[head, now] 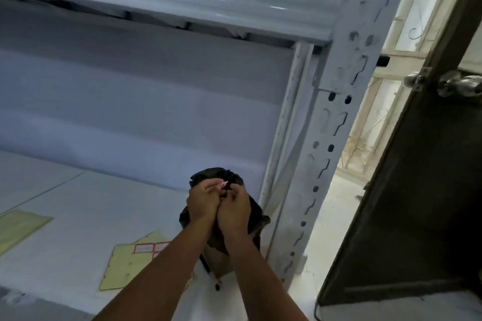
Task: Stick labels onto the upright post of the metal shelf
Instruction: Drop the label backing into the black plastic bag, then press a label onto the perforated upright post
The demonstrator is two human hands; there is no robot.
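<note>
While both hands are held together at lower centre, a small red-edged label (224,185) is pinched between the curled fingertips of the left hand (203,200) and right hand (234,212); its detail is too small to tell. A black bag (208,174) is seen directly behind them on the shelf board (78,203), just left of the upright post (336,122), which is perforated and crosses the right-centre of the frame. A yellow label sheet (125,266) is laid at lower left, and another yellow sheet (18,227) at the left edge. A dark door (417,203) with a knob (459,85) is seen at right, near the post.
</note>
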